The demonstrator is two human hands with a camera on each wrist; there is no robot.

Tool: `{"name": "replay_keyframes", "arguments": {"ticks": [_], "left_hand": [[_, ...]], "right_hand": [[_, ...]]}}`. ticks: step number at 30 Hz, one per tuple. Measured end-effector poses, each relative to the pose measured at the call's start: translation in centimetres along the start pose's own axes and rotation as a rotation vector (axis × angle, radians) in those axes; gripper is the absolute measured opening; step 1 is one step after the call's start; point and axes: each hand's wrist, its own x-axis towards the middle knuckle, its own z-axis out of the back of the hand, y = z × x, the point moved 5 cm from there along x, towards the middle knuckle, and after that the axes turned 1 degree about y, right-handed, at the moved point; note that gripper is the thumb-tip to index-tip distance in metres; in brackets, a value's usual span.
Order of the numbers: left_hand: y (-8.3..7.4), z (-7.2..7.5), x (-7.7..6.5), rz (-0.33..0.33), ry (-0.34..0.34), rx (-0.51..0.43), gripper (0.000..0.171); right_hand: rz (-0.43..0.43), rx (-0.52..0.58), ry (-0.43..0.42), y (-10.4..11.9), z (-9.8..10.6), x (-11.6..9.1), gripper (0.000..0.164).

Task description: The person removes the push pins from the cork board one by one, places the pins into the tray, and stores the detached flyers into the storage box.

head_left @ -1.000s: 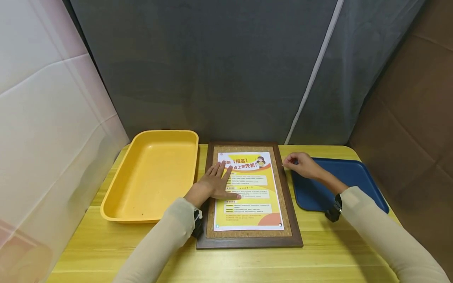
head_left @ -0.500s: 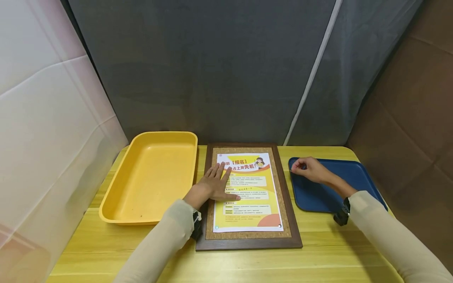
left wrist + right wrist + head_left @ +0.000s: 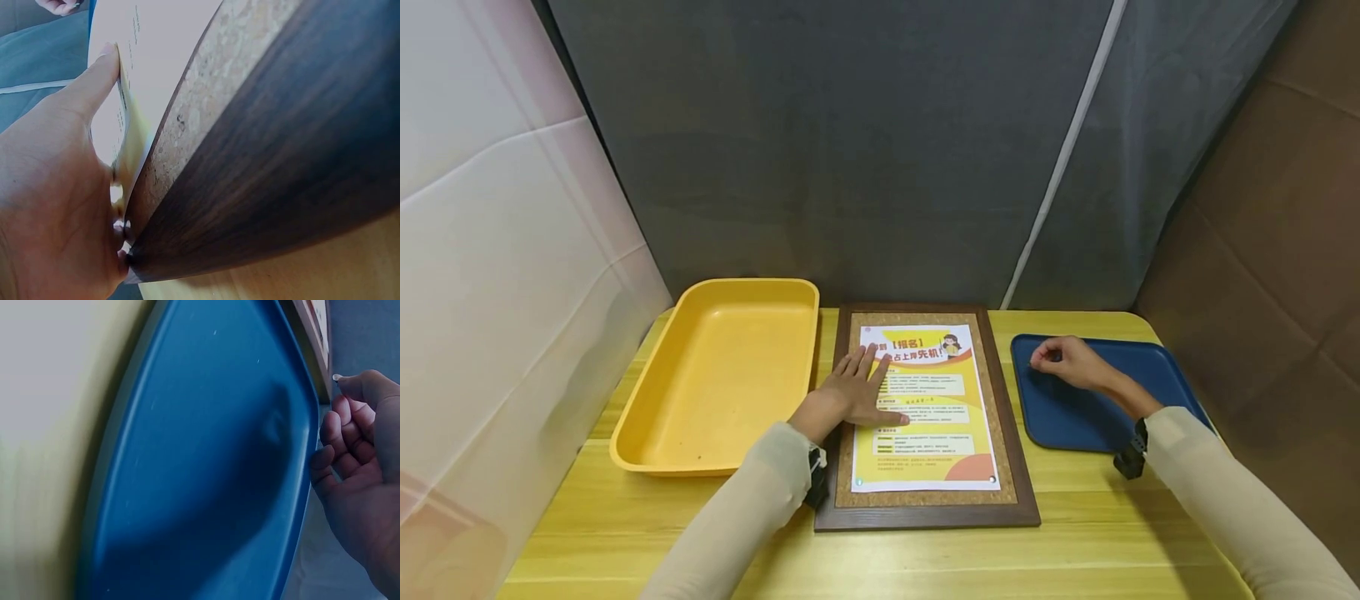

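Observation:
A printed yellow and white poster (image 3: 932,433) lies on a cork board (image 3: 925,498) with a dark wood frame. My left hand (image 3: 847,396) rests spread over the poster's left side, with the fingers straight. In the left wrist view the paper (image 3: 140,128) bows up a little beside the thumb. Round tacks sit at the poster's two lower corners, a silver tack (image 3: 992,479) at the right one. Over the left part of the blue tray (image 3: 1067,421), my right hand (image 3: 1071,362) pinches a small, pale thumbtack (image 3: 337,377) between thumb and forefinger.
A deep yellow tray (image 3: 715,463) stands left of the board, with a small dark speck on its floor. The wooden table (image 3: 1090,533) runs back to a grey partition (image 3: 820,167). White and brown panels close in the sides.
My right hand has moved right, from beside the board's right edge to over the blue tray, its fingertips still pinched. The left hand has stayed on the poster.

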Motion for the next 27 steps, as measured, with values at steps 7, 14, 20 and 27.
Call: {"name": "replay_keyframes", "arguments": {"ticks": [7, 14, 20, 27], "left_hand": [[0.0, -0.1, 0.1, 0.003, -0.005, 0.006, 0.116], [0.1, -0.1, 0.1, 0.004, -0.006, -0.003, 0.115], [0.3, -0.6, 0.6, -0.003, -0.005, -0.025, 0.119], [0.2, -0.3, 0.3, 0.004, 0.001, -0.023, 0.121]], "right_hand": [[-0.020, -0.002, 0.001, -1.2, 0.1, -0.2, 0.010], [-0.035, 0.010, 0.013, -2.1, -0.1, -0.3, 0.010], [-0.053, -0.008, 0.029, -2.8, -0.4, -0.3, 0.009], [-0.045, -0.040, 0.040, -2.9, -0.6, -0.1, 0.009]]}}
